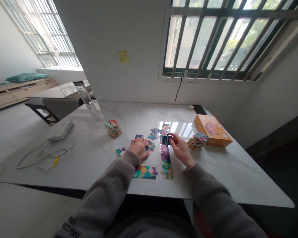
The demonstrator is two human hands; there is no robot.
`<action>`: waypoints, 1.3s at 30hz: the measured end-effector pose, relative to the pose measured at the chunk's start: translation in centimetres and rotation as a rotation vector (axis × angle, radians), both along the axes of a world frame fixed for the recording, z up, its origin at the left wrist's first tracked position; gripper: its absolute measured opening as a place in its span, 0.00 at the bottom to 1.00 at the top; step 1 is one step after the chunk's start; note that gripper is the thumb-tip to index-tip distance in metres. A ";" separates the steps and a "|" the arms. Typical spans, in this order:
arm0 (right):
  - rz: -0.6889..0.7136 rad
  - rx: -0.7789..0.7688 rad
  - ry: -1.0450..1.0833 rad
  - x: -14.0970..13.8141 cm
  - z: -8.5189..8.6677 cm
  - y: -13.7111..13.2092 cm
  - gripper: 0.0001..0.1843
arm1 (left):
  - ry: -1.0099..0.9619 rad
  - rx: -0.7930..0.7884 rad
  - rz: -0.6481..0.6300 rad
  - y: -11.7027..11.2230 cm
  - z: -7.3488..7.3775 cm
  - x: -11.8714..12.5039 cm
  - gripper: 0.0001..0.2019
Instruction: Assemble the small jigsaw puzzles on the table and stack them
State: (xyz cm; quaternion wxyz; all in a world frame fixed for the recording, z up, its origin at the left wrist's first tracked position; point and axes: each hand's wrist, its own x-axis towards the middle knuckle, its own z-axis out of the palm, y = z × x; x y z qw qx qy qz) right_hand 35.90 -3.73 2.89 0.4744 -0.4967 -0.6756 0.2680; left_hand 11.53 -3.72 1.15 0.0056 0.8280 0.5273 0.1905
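Sitting on the white marble table [221, 172] at far left, a stack of colourful jigsaw pieces [113, 128]. Next, a left hand [139, 148] lying palm-down, fingers stretching toward a small piece [150, 146], perhaps touching it. Then a right hand [181, 149] pinching a dark blue piece [166, 140] narrowly at the end of a long joined strip [166, 162], with another stack [197, 140] sitting just beside an orange box [213, 130].
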 end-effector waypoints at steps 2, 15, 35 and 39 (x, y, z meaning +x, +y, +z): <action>-0.015 0.007 -0.004 0.0 0.0 -0.1 0.19 | -0.076 0.030 0.022 0.1 0.4 -0.4 0.19; -0.024 -0.046 -0.140 -0.8 0.5 -1.2 0.19 | -0.101 -0.026 -0.097 0.3 0.3 -0.7 0.10; 0.084 0.015 -0.403 -6.8 -0.7 3.0 0.08 | -0.359 0.169 -0.026 0.6 1.0 -3.3 0.07; 0.074 0.026 -0.465 -6.9 -1.6 2.9 0.05 | -0.339 0.140 -0.037 0.4 1.0 -2.9 0.07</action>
